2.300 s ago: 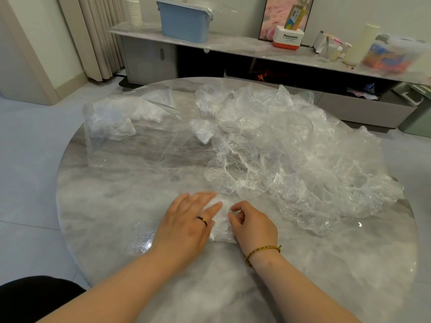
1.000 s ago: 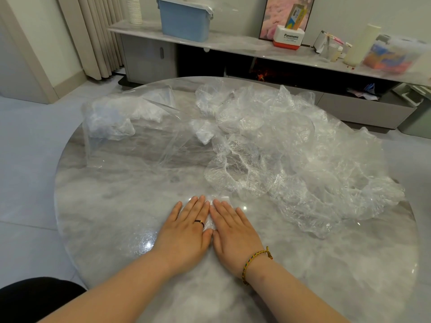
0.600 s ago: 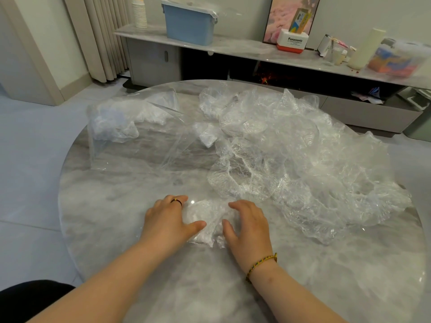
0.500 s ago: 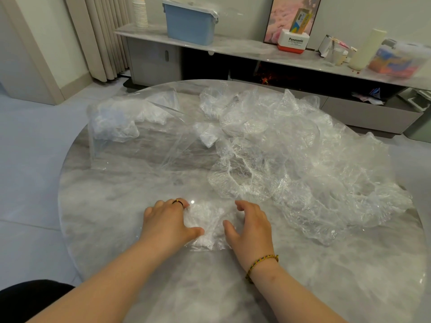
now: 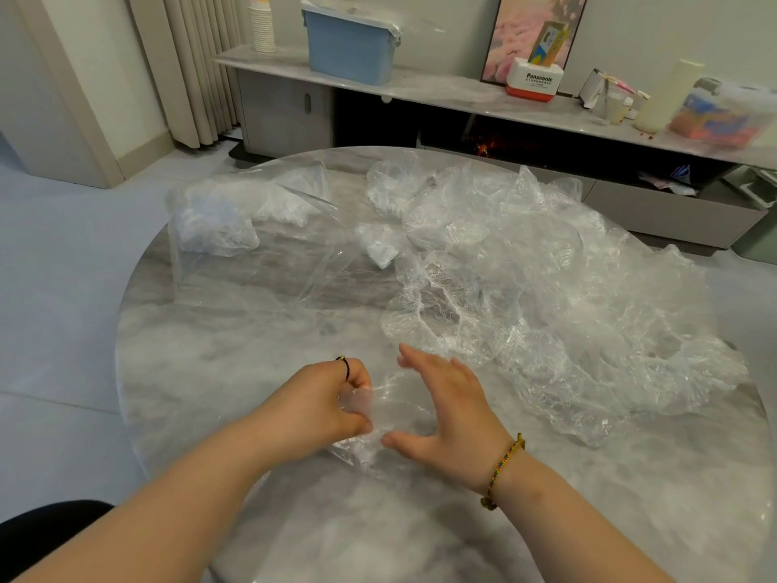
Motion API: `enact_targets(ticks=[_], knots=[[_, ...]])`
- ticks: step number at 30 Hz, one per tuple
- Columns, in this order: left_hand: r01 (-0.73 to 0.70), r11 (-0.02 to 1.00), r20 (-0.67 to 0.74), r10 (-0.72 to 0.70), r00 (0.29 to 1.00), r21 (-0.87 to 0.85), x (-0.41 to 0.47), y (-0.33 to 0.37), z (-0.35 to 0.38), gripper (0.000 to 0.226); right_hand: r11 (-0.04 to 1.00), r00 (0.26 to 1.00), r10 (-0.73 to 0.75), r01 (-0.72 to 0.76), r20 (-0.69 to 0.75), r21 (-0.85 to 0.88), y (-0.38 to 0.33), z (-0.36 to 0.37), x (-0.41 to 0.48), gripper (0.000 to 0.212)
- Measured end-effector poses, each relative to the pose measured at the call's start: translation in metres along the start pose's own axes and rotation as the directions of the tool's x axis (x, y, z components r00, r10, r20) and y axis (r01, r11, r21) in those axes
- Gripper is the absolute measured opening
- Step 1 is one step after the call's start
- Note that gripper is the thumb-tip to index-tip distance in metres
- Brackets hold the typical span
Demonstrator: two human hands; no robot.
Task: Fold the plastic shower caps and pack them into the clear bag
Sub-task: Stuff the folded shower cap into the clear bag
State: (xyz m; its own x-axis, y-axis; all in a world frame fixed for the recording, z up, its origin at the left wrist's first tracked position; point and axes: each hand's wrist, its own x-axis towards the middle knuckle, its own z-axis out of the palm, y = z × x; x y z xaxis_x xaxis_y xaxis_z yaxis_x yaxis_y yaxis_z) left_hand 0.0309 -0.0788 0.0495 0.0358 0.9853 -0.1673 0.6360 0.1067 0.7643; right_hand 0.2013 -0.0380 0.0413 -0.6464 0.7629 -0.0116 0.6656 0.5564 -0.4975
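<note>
Plastic cap (image 5: 395, 414): we are folding | left grip (image 5: 332, 399) clamped on it, right grip (image 5: 445, 410) apart | next: we carry it to bag (image 5: 252, 271).

Her left hand (image 5: 332, 403) grips a crumpled shower cap (image 5: 378, 418) above the marble table (image 5: 235, 372); the right hand (image 5: 445, 414) hovers flat beside it, perhaps touching.

We see a thin black ring (image 5: 346, 368) with a small yellowish bit on a finger of the left hand (image 5: 332, 399). At the wrist of the right hand (image 5: 447, 414) sits a braided bracelet (image 5: 503, 468) of yellow, red and green thread. Both forearms (image 5: 197, 494) are bare. A black garment (image 5: 46, 536) shows at lower left.
</note>
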Motion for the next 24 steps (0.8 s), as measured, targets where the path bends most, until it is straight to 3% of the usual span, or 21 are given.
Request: enact_targets(ticks=[1,4,5,9,11,13,16,19,24], knots=[[-0.012,1.0,0.008,0.012,1.0,-0.011,-0.003,0.002,-0.003,0.031,0.998,0.999,0.045,-0.046,0.029,0.049,-0.002,-0.002,-0.001,0.087],[-0.023,1.0,0.017,0.023,1.0,-0.021,-0.009,0.003,-0.01,0.031,0.923,0.981,0.131,-0.174,0.145,0.345,-0.007,-0.01,-0.002,0.02],[-0.021,0.999,0.009,0.021,1.0,-0.034,-0.011,0.003,-0.012,0.031,0.895,0.976,0.147,-0.2,0.161,0.399,-0.009,-0.012,-0.003,0.014],[-0.017,0.99,-0.077,0.007,0.997,-0.139,-0.014,0.004,-0.018,0.03,0.758,0.946,0.27,-0.323,0.178,0.567,-0.013,-0.016,-0.005,0.025],[-0.05,0.986,-0.253,0.008,0.968,-0.158,-0.014,0.003,-0.026,0.019,0.644,0.918,0.352,-0.379,0.183,0.664,-0.016,-0.019,-0.006,0.026],[-0.009,0.998,-0.49,-0.02,0.871,-0.057,-0.012,-0.001,-0.04,0.013,0.522,0.895,0.411,-0.389,0.175,0.759,-0.018,-0.024,-0.006,0.022],[0.201,0.976,-0.696,-0.089,0.713,0.081,-0.007,-0.015,-0.061,0.034,0.329,0.865,0.473,-0.352,0.17,0.876,-0.022,-0.03,0.0,0.021],[0.38,0.919,-0.692,-0.209,0.691,0.102,0.001,-0.029,-0.071,0.046,0.199,0.857,0.48,-0.316,0.189,0.928,-0.029,-0.032,0.015,0.019],[0.454,0.89,-0.647,-0.329,0.688,0.03,0.011,-0.043,-0.069,0.048,0.099,0.844,0.498,-0.283,0.199,0.954,-0.046,-0.034,0.056,0.02]])
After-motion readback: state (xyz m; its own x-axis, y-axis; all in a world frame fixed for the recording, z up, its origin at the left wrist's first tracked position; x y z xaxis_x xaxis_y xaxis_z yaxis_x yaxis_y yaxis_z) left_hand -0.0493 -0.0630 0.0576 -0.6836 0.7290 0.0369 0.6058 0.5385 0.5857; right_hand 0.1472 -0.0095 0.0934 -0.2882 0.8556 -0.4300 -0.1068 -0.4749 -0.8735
